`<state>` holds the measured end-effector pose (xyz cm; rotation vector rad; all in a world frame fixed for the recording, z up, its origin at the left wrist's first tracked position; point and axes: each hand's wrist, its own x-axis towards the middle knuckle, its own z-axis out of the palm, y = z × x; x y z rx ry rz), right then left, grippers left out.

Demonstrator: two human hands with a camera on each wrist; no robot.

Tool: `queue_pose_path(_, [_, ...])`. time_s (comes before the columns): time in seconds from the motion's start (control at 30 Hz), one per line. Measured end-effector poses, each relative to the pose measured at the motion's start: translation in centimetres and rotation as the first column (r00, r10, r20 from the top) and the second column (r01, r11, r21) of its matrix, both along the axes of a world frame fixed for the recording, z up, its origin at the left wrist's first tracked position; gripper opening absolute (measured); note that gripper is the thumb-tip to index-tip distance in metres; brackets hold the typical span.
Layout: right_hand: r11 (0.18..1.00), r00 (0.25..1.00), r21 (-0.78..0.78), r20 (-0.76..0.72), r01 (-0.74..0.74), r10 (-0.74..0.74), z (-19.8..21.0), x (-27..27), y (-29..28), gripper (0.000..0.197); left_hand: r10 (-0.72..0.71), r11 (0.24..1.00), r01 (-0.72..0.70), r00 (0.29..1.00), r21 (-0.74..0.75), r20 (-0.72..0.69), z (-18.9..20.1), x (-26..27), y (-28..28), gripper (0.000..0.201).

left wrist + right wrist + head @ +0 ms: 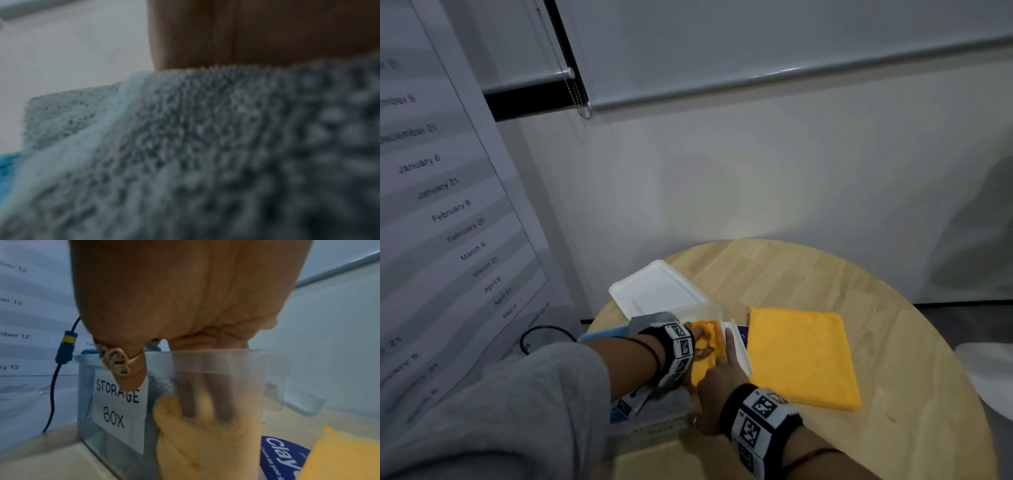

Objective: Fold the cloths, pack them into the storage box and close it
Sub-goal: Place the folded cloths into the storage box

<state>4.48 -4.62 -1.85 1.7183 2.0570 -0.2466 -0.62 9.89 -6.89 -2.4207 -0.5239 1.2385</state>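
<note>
A clear storage box [717, 310] stands at the left of the round wooden table [825, 274], with its white lid [657, 291] lying behind it. A crumpled yellow cloth [709, 337] sits in the box's right part. Both hands reach into the box. My left hand [698, 337] rests on the cloth from the left. My right hand [722, 359] presses straight fingers [207, 402] down on the yellow cloth [205, 443] inside the wall; its ringed little finger stays outside over the "STORAGE BOX" label [117, 407]. A grey cloth [185, 146] and a blue cloth [6, 170] fill the left part.
A second yellow cloth [801, 356] lies folded flat on the table right of the box. A dark blue printed card [281, 456] lies between them. A wall poster of dates [448, 205] and a dark cable [534, 334] are on the left.
</note>
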Motion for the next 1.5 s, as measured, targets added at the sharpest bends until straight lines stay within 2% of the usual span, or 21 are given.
queue_pose_path(0.13, [0.999, 0.999, -0.005, -0.003, 0.038, -0.038, -0.9, 0.1, 0.0, 0.056, 0.036, 0.998, -0.046, 0.977, 0.043, 0.211, -0.5, -1.5, 0.2, 0.11])
queue_pose_path(0.17, [0.998, 0.998, 0.049, -0.045, 0.034, -0.032, -1.8, 0.6, -0.5, 0.053, 0.029, 1.0, -0.031, 0.978, 0.003, 0.208, -0.5, -1.7, 0.3, 0.109])
queue_pose_path(0.23, [0.967, 0.989, 0.254, -0.143, 0.006, 0.031, -3.4, 1.9, -2.1, 0.05, -0.009, 0.999, 0.016, 0.978, -0.03, 0.21, 0.8, -1.6, -0.1, 0.096])
queue_pose_path(0.3, [0.846, 0.957, 0.525, -0.282, 0.092, 0.071, -5.0, 3.3, -4.3, 0.039, 0.037, 0.997, -0.015, 0.954, -0.073, 0.299, 3.0, -1.6, -0.7, 0.083])
queue_pose_path(0.37, [0.732, 0.908, 0.624, -0.418, 0.272, 0.019, -6.3, 5.4, -6.2, 0.029, 0.085, 0.995, -0.047, 0.867, -0.089, 0.491, 4.9, -1.9, -2.1, 0.065])
queue_pose_path(0.43, [0.734, 0.853, 0.496, -0.473, 0.464, -0.219, -7.4, 7.7, -7.0, 0.034, 0.139, 0.99, -0.089, 0.736, -0.109, 0.663, 4.9, -2.9, -4.7, 0.051])
queue_pose_path(0.47, [0.77, 0.828, 0.363, -0.431, 0.524, -0.359, -8.1, 8.6, -6.9, 0.037, 0.177, 0.984, -0.121, 0.694, -0.129, 0.698, 4.6, -3.5, -6.5, 0.049])
queue_pose_path(0.53, [0.804, 0.824, 0.23, -0.31, 0.549, -0.474, -9.3, 10.0, -6.7, 0.047, 0.333, 0.943, -0.208, 0.599, -0.26, 0.728, 3.1, -4.2, -10.1, 0.054])
queue_pose_path(0.6, [0.836, 0.843, 0.153, -0.224, 0.526, -0.489, -9.8, 10.2, -6.4, 0.052, 0.44, 0.897, -0.298, 0.513, -0.328, 0.737, 1.0, -4.1, -12.8, 0.06])
queue_pose_path(0.7, [0.85, 0.86, 0.134, -0.13, 0.509, -0.494, -10.4, 10.3, -6.2, 0.039, 0.405, 0.894, -0.372, 0.438, -0.249, 0.803, -1.7, -4.2, -14.9, 0.054])
queue_pose_path(0.8, [0.864, 0.879, 0.169, -0.028, 0.474, -0.476, -10.7, 10.4, -6.2, 0.033, 0.401, 0.896, -0.355, 0.386, -0.268, 0.831, -2.8, -4.7, -15.1, 0.055])
queue_pose_path(0.97, [0.893, 0.903, 0.17, 0.038, 0.416, -0.428, -11.5, 10.5, -6.9, 0.034, 0.372, 0.909, -0.347, 0.42, -0.232, 0.828, -3.6, -4.7, -15.0, 0.069])
queue_pose_path(1.07, [0.897, 0.909, 0.167, 0.011, 0.409, -0.417, -11.6, 9.6, -8.8, 0.037, 0.299, 0.929, -0.33, 0.412, -0.165, 0.861, -3.3, -4.7, -15.1, 0.087])
queue_pose_path(1.17, [0.902, 0.915, 0.158, -0.039, 0.402, -0.401, -11.7, 8.5, -11.4, 0.037, 0.239, 0.938, -0.334, 0.44, -0.09, 0.866, -4.5, -4.4, -15.6, 0.102])
queue_pose_path(1.23, [0.894, 0.904, 0.137, -0.101, 0.426, -0.415, -12.1, 8.1, -12.9, 0.037, 0.184, 0.968, -0.236, 0.429, -0.087, 0.884, -6.0, -3.9, -17.1, 0.12])
queue_pose_path(1.27, [0.886, 0.891, 0.123, -0.147, 0.448, -0.43, -12.3, 8.1, -13.4, 0.037, 0.143, 0.986, -0.14, 0.471, -0.086, 0.87, -6.5, -3.5, -18.3, 0.12])
queue_pose_path(1.33, [0.866, 0.851, 0.09, -0.26, 0.492, -0.457, -12.7, 8.5, -14.3, 0.033, 0.132, 0.984, 0.025, 0.559, -0.175, 0.819, -7.8, -2.5, -20.5, 0.097])
queue_pose_path(1.37, [0.862, 0.837, 0.084, -0.305, 0.499, -0.455, -12.8, 8.6, -14.7, 0.03, 0.175, 0.973, 0.017, 0.603, -0.232, 0.778, -8.0, -1.8, -20.9, 0.081])
queue_pose_path(1.4, [0.862, 0.832, 0.091, -0.328, 0.499, -0.447, -12.8, 8.9, -15.1, 0.029, 0.276, 0.948, -0.055, 0.63, -0.313, 0.726, -8.1, -1.3, -20.9, 0.068])
queue_pose_path(1.43, [0.867, 0.839, 0.099, -0.324, 0.489, -0.436, -12.8, 9.1, -15.5, 0.031, 0.361, 0.919, -0.109, 0.622, -0.38, 0.695, -8.3, -0.9, -20.6, 0.058])
queue_pose_path(1.5, [0.867, 0.845, 0.092, -0.295, 0.49, -0.447, -12.7, 9.7, -16.3, 0.042, 0.439, 0.881, -0.138, 0.596, -0.453, 0.672, -8.0, -0.5, -19.8, 0.042])
